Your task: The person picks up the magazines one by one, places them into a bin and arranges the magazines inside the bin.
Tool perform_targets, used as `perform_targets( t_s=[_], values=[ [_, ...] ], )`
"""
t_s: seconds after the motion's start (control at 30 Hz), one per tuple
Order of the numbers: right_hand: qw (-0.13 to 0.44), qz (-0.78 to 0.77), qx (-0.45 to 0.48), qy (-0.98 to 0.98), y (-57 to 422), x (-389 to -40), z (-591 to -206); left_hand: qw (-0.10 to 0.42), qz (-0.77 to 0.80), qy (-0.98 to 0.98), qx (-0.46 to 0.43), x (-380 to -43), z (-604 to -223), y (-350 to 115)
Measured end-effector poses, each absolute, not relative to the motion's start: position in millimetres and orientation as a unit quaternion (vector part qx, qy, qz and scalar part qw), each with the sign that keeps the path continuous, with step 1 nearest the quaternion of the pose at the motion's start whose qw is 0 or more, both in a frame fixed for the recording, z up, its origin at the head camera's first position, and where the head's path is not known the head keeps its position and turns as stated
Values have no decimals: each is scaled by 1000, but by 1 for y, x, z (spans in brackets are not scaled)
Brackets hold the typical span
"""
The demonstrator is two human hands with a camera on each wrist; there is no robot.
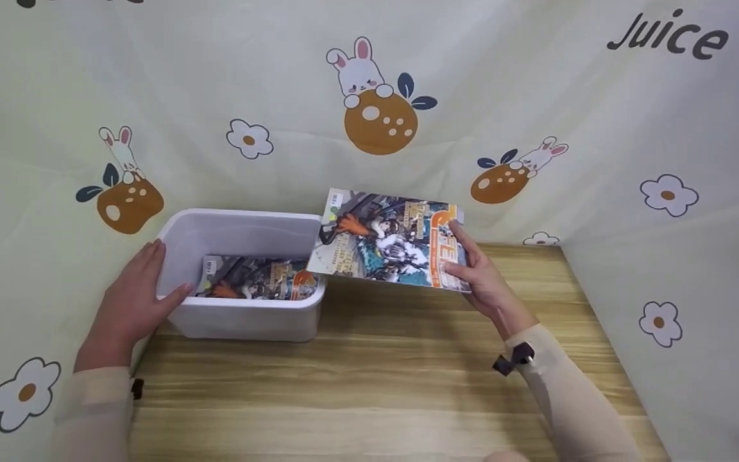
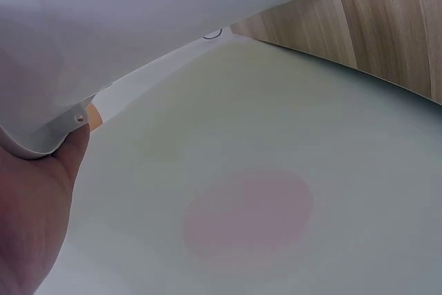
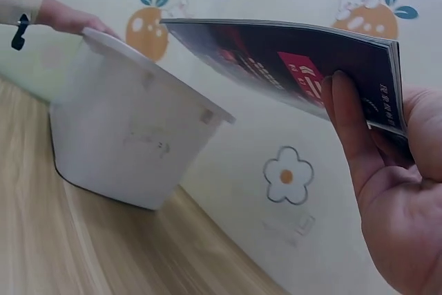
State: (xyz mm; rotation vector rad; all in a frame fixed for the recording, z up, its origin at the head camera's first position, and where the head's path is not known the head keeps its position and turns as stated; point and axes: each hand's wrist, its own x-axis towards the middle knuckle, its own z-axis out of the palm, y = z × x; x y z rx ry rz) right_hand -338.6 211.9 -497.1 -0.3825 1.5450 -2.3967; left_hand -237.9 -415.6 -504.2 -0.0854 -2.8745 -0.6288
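Observation:
My right hand [image 1: 488, 282] grips a magazine [image 1: 385, 247] by its right edge, with the thumb on the illustrated cover. The right wrist view shows fingers pressed to its dark back cover [image 3: 248, 60]. Held above the table, the magazine overlaps the right rim of a white plastic bin [image 1: 247, 321] in the head view. Inside the bin lies another magazine [image 1: 254, 279] with a similar cover. My left hand [image 1: 132, 295] holds the bin's left side at the rim, its thumb over the front left corner. Seen from the left wrist, the palm [image 2: 34, 205] is under the rim.
The bin stands on a wood-grain table [image 1: 369, 385], toward its back left. A pale fabric backdrop [image 1: 472, 83] with printed rabbits, oranges and flowers rises behind and along both sides. Bare table lies in front of the bin and to its right.

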Motion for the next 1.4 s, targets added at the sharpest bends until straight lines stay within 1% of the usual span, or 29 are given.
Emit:
perform_targets(
  t_s=[0.3,0.53,0.83,1.2,1.4],
  values=[
    [159,-825,-160,517,159,-342,-488,116,-212,-970,-40,-239,-505,-415],
    [176,-815,-167,527,118,-344,-487,114,-213,-970,-33,-233,-507,-417],
    [185,-813,-175,523,82,-346,-487,116,-212,-970,-26,-233,-506,-416],
    [193,-795,-182,545,48,-348,-495,102,-210,-972,-18,-236,-505,-412],
    [192,-785,-182,561,29,-345,-494,103,-210,-972,-17,-235,-506,-413]
  ],
)
